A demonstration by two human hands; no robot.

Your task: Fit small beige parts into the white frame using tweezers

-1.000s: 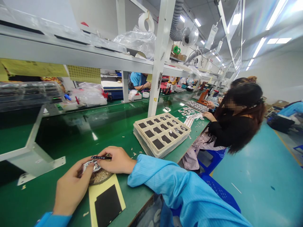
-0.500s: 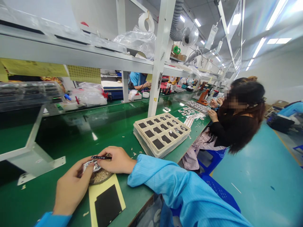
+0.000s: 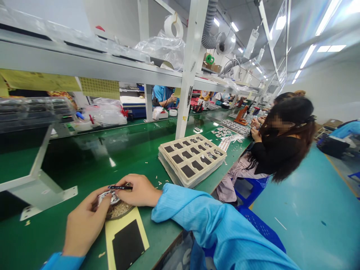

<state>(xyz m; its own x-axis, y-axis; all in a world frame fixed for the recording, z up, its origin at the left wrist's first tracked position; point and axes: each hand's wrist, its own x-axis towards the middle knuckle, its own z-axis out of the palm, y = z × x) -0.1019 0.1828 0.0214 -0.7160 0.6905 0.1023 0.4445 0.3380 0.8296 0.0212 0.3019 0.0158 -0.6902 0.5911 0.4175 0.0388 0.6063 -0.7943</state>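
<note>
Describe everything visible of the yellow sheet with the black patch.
The pale yellow, rectangular, paper-like sheet lies apparently flat on the glossy green tabletop, near its edge. A matte black patch with a stepped upper-left corner covers much of its visible surface. A round, brown, speckled disc overlaps its far end; the frame cuts off its near end. Neither the left hand nor the right hand visibly touches it.

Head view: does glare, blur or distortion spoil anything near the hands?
Head view, bench: a bright reflection streaks the green surface, clear of the left hand and right hand, both fairly sharp. Head view, between them: markings on the black tool are too small to read. Head view, upper right: ceiling lights blow out with coloured flare; the edges look stretched.
</note>
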